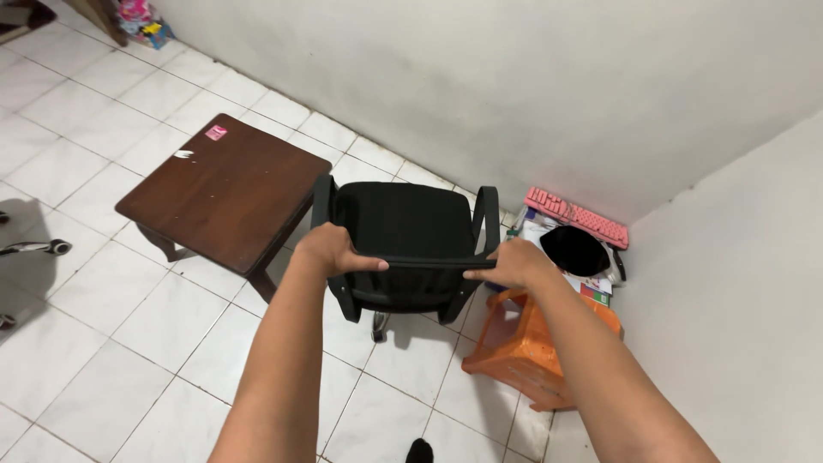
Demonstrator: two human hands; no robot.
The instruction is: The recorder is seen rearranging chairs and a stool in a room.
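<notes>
A black office chair (403, 227) with armrests stands on the white tiled floor, seen from behind and above. My left hand (330, 250) grips the left end of the backrest's top edge. My right hand (514, 264) grips the right end of the same edge. Both arms reach forward from the bottom of the view. One chair caster (377, 326) shows under the seat.
A low dark wooden table (225, 190) stands left of the chair, with a small pink sticker on it. An orange plastic stool (536, 343) lies to the right, under a pile with a pink keyboard (576, 216) and a black cap (574, 250). White walls meet in the corner behind.
</notes>
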